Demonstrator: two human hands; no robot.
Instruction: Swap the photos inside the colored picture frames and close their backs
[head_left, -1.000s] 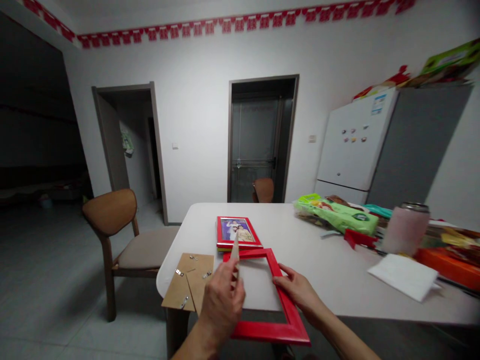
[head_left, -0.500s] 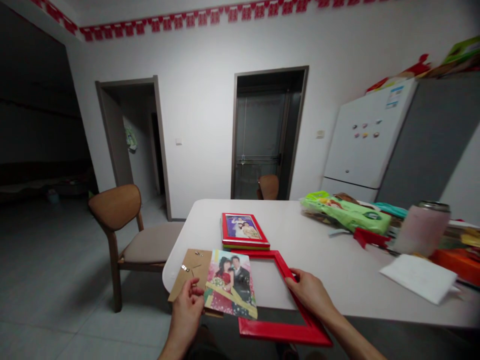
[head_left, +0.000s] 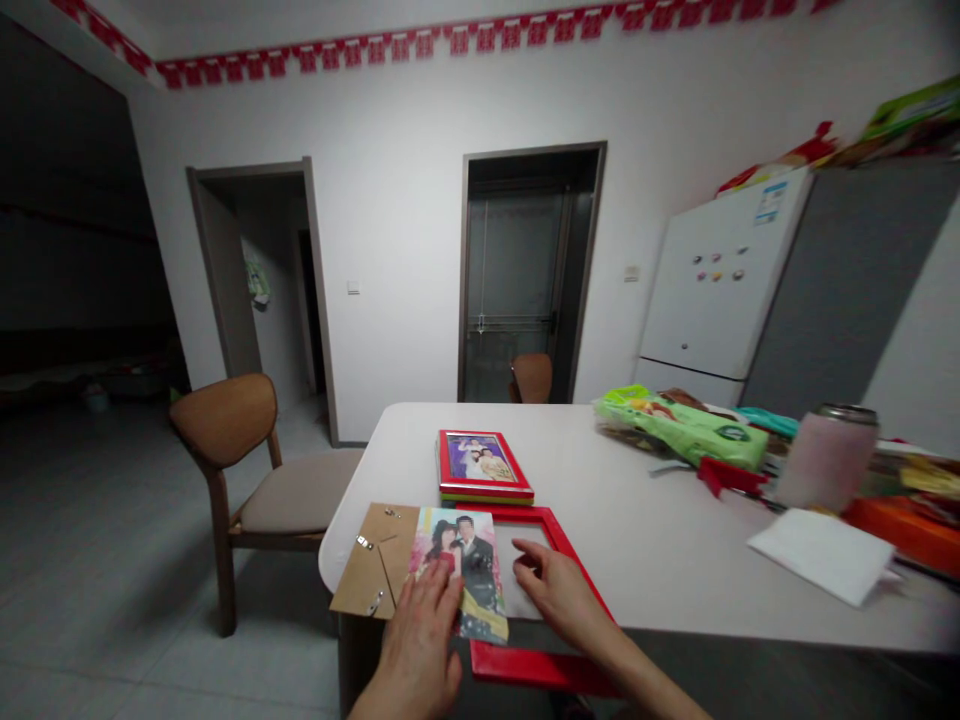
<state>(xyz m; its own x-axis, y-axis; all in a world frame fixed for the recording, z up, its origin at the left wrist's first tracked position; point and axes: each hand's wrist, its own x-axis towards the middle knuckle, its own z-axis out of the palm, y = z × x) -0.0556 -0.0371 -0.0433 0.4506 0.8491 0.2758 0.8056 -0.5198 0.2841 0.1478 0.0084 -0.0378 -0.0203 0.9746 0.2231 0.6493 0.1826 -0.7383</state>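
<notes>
A printed couple photo [head_left: 478, 570] lies partly over the left side of an empty red picture frame [head_left: 536, 665]. My left hand [head_left: 426, 625] rests flat on the photo's lower left, fingers stretched out, covering part of it. Left of the photo is a brown backing board [head_left: 367, 560] with metal clips and its stand showing. My right hand [head_left: 559, 590] hovers over the frame's opening near the photo's right edge, index finger extended, with nothing seen in it. The frame's lower end juts past the table's front edge.
A stack of framed photos [head_left: 486, 465] sits behind the red frame on the white table [head_left: 645, 560]. To the right are a green packet [head_left: 690, 425], a pink jar [head_left: 829, 455] and a white folded paper [head_left: 821, 555]. A wooden chair [head_left: 225, 420] stands at left.
My left hand has moved from the photo's left edge onto its surface. My right hand has let go of the red frame's right side and shifted left over the opening.
</notes>
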